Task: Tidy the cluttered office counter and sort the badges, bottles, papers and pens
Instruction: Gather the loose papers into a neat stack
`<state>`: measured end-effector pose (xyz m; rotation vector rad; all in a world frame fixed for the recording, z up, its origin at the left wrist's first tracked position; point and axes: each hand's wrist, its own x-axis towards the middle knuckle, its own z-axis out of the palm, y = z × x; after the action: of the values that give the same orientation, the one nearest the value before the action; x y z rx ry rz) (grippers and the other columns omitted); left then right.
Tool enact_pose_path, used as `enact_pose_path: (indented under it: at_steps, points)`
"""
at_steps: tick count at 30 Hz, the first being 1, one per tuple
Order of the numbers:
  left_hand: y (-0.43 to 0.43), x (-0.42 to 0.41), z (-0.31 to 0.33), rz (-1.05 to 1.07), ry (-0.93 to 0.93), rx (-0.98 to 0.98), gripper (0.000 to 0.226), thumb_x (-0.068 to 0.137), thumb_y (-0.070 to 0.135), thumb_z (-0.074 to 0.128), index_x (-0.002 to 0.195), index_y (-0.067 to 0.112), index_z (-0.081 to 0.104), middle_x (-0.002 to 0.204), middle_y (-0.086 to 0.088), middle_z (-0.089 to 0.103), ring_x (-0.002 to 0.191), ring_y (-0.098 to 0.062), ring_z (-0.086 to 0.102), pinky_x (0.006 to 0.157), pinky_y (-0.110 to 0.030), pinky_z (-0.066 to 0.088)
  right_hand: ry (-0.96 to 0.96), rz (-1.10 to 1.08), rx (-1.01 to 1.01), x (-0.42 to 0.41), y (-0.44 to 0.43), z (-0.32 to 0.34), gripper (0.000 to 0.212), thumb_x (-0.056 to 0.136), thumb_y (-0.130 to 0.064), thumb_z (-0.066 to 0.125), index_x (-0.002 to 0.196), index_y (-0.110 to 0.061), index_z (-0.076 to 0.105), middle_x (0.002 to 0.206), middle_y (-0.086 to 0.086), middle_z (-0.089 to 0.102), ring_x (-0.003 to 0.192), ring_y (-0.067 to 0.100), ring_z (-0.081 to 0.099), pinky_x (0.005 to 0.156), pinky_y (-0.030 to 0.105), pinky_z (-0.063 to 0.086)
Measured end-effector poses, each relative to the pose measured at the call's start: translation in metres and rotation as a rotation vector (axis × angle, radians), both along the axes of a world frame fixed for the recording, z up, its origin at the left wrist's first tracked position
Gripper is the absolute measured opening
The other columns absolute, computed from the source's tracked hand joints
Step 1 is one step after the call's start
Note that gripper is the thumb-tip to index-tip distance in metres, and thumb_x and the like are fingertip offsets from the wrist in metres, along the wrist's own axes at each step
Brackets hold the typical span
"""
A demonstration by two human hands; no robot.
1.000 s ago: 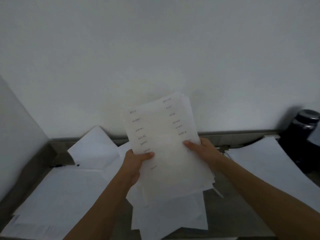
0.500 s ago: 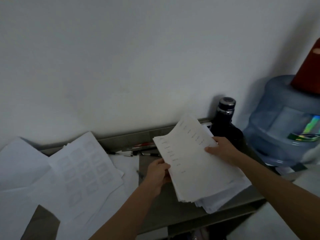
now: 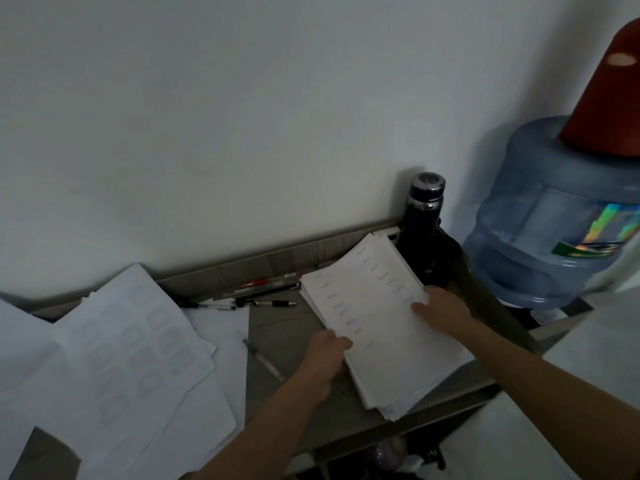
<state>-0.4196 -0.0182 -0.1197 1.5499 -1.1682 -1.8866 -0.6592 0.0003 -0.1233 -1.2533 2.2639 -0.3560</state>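
The stack of papers (image 3: pixel 377 306) sits low over the right end of the counter (image 3: pixel 280 327), turned at an angle, its top sheet showing two faint columns of short printed lines. The light is dim, and I cannot tell whether the underside rests on the counter or hangs just above it.

The left hand (image 3: pixel 325 362) grips the stack's near left edge. Its thumb lies over the top sheet and the other fingers curl beneath, out of sight. The right hand (image 3: pixel 445 313) holds the right edge, thumb pressed flat across the top sheet. Its remaining fingers are tucked under the pile and hidden.

The stack's far corner reaches the dark bottle (image 3: pixel 425 233), which stands upright against the wall (image 3: pixel 242 116) at the counter's back right corner. To the left of the stack, several pens (image 3: pixel 263 282) lie along the back of the counter. A single pen (image 3: pixel 264 361) lies near the left hand. Beyond it, loose sheets (image 3: pixel 131 348) overlap and cover the counter's left part.

Past the counter's right end stands a blue water jug (image 3: pixel 540 230) with a red cone (image 3: pixel 609 98) on top.
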Motion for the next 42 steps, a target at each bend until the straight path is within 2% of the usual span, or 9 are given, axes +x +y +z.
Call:
enact_pose_path:
  at_steps: [4, 12, 19, 24, 29, 32, 35, 39, 42]
  points:
    - [0.000, -0.009, -0.004, -0.019, -0.003, 0.018, 0.054, 0.064, 0.020, 0.066, 0.111, -0.007, 0.059, 0.118, -0.024, 0.061, 0.109, -0.037, 0.059, 0.098, -0.048, 0.048, 0.030, 0.035, 0.002, -0.003, 0.003, -0.006, 0.042, 0.099, -0.033, 0.049, 0.133, -0.007, 0.048, 0.134, 0.013, 0.054, 0.120, 0.029, 0.054, 0.100, 0.038, 0.043]
    - [-0.012, 0.033, 0.003, 0.018, -0.139, -0.151, 0.015, 0.091, 0.008, 0.057, 0.098, 0.002, 0.069, 0.094, -0.012, 0.069, 0.084, -0.022, 0.064, 0.075, -0.032, 0.053, 0.256, 0.165, -0.208, 0.034, -0.017, 0.020, 0.045, 0.096, -0.039, 0.051, 0.135, -0.017, 0.052, 0.133, 0.007, 0.054, 0.122, 0.025, 0.049, 0.099, 0.040, 0.044]
    - [-0.029, 0.164, 0.007, 0.264, -0.455, -0.360, 0.030, 0.094, 0.014, 0.053, 0.123, 0.013, 0.061, 0.126, -0.007, 0.060, 0.110, -0.023, 0.057, 0.101, -0.040, 0.046, -0.006, 0.379, -0.265, 0.149, -0.051, 0.036, 0.040, 0.094, -0.036, 0.059, 0.129, -0.019, 0.058, 0.125, 0.002, 0.063, 0.110, 0.017, 0.059, 0.090, 0.027, 0.044]
    - [-0.011, 0.279, -0.005, 0.282, -0.770, -0.438, 0.032, 0.095, 0.018, 0.055, 0.126, 0.009, 0.057, 0.134, -0.015, 0.047, 0.116, -0.029, 0.052, 0.098, -0.034, 0.040, -0.297, 0.446, -0.186, 0.232, -0.070, 0.024, 0.037, 0.087, -0.027, 0.070, 0.119, -0.011, 0.064, 0.116, 0.006, 0.067, 0.101, 0.020, 0.065, 0.089, 0.033, 0.053]
    - [0.010, 0.381, -0.034, 0.119, -1.150, -0.371, 0.053, 0.096, 0.038, 0.048, 0.143, 0.015, 0.040, 0.148, -0.017, 0.036, 0.136, -0.033, 0.032, 0.111, -0.043, 0.029, -0.584, 0.276, 0.005, 0.306, -0.094, 0.011, 0.054, 0.086, -0.025, 0.073, 0.132, -0.008, 0.052, 0.110, 0.013, 0.060, 0.088, 0.021, 0.059, 0.060, 0.027, 0.051]
    - [0.022, 0.418, -0.039, -0.053, -1.255, -0.325, 0.064, 0.095, 0.052, 0.040, 0.150, 0.026, 0.023, 0.157, -0.013, 0.018, 0.142, -0.034, 0.020, 0.112, -0.049, 0.028, -0.619, 0.149, 0.042, 0.348, -0.110, 0.007, 0.068, 0.084, -0.028, 0.074, 0.142, -0.009, 0.043, 0.133, 0.013, 0.051, 0.098, 0.022, 0.055, 0.065, 0.026, 0.049]
    - [0.019, 0.435, -0.038, -0.198, -1.188, -0.389, 0.068, 0.094, 0.056, 0.041, 0.152, 0.030, 0.017, 0.161, -0.006, 0.008, 0.146, -0.031, 0.012, 0.115, -0.048, 0.021, -0.537, 0.143, 0.065, 0.379, -0.128, 0.010, 0.076, 0.083, -0.035, 0.074, 0.144, -0.006, 0.038, 0.124, 0.016, 0.058, 0.093, 0.024, 0.060, 0.059, 0.027, 0.047]
    - [0.008, 0.449, -0.032, -0.229, -0.978, -0.409, 0.067, 0.095, 0.054, 0.043, 0.152, 0.028, 0.019, 0.161, 0.000, 0.011, 0.148, -0.021, 0.011, 0.119, -0.041, 0.011, -0.408, 0.178, 0.247, 0.416, -0.143, 0.013, 0.051, 0.076, -0.048, 0.077, 0.097, -0.006, 0.057, 0.078, 0.009, 0.072, 0.041, 0.012, 0.046, 0.042, 0.019, 0.031]
    - [0.000, 0.462, -0.029, -0.154, -0.845, -0.448, 0.061, 0.095, 0.050, 0.049, 0.147, 0.023, 0.031, 0.154, 0.000, 0.032, 0.140, -0.017, 0.029, 0.116, -0.031, 0.023, -0.274, 0.251, 0.196, 0.434, -0.147, 0.002, 0.047, 0.073, -0.050, 0.078, 0.085, -0.009, 0.059, 0.086, 0.009, 0.068, 0.063, 0.015, 0.063, 0.057, 0.022, 0.047]
